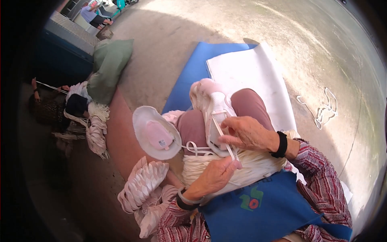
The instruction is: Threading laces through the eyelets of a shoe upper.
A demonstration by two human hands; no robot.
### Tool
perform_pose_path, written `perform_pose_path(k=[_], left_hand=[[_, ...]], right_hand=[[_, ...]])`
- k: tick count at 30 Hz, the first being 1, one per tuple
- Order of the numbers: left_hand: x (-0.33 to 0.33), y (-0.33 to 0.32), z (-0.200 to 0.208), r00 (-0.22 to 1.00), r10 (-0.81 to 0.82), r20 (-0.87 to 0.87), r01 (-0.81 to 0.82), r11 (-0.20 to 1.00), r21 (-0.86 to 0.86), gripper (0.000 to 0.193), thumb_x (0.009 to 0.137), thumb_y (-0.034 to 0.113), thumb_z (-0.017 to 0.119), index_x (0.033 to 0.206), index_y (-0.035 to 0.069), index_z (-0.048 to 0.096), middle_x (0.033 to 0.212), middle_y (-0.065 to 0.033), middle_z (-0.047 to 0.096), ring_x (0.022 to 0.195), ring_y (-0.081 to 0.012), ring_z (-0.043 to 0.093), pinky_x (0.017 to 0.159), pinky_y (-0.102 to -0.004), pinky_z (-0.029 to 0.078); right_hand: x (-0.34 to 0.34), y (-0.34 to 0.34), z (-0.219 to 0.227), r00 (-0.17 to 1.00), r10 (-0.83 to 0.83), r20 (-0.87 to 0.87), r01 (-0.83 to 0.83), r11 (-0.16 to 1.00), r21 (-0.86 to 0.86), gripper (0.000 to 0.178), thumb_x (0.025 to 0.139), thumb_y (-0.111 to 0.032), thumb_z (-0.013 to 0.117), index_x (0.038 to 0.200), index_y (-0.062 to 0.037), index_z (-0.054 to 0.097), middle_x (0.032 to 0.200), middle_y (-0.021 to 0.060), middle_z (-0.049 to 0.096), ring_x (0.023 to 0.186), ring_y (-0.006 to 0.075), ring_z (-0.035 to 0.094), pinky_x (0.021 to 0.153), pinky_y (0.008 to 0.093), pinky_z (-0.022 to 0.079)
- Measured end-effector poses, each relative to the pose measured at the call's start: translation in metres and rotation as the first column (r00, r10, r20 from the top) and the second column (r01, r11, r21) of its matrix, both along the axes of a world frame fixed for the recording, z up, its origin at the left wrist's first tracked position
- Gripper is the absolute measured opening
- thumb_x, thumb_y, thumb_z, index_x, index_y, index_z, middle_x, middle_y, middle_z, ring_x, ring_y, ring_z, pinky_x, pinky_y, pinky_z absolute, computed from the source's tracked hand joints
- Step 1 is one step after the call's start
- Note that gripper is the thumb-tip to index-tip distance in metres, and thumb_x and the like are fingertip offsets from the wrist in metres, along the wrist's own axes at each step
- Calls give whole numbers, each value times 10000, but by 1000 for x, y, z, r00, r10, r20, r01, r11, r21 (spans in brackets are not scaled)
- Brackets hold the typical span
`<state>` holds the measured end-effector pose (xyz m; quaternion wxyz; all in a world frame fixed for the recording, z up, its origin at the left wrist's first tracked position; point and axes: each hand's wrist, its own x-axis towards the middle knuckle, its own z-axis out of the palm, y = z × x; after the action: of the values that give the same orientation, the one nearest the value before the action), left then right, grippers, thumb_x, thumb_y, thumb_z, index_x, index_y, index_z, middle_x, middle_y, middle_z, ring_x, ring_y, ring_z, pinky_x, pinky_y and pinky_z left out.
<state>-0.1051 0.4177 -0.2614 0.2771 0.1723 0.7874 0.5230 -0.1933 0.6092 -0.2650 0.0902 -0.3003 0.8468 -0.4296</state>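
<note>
Left hand point(215, 176) pinches white lace point(230, 151) | right hand point(250, 134) half-curled at lace, grip unclear | pale shoe point(219, 105) between knees point(250, 105), far of left hand

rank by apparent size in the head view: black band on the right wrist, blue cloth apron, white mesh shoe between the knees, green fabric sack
1. Blue cloth apron
2. White mesh shoe and green fabric sack: too alike to rank
3. Black band on right wrist

Matt cloth lace point(229, 149), mesh-textured shoe point(219, 104).
</note>
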Motion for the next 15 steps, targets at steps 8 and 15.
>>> perform_pose_path(k=[8, 15], left_hand=[[-5, -12, 17, 921, 28, 389, -70, 993, 93, 315, 1060, 316, 433, 985, 56, 595, 655, 30, 471, 557, -69, 461, 529, -246, 410], [2, -10, 34, 913, 99, 397, -273, 870, 411, 319, 1070, 312, 416, 1013, 35, 565, 695, 13, 495, 557, -77, 502, 640, -280, 535]], right_hand=[[1, -1, -8, 980, 6, 201, 13, 995, -98, 248, 890, -214, 593, 861, 32, 599, 705, 247, 608, 645, 401, 616, 621, 451, 495], [0, 1, 10, 768, 91, 634, 152, 935, -319, 214, 961, -192, 564, 916, 9, 621, 744, 2, 627, 661, 53, 551, 565, 250, 428]])
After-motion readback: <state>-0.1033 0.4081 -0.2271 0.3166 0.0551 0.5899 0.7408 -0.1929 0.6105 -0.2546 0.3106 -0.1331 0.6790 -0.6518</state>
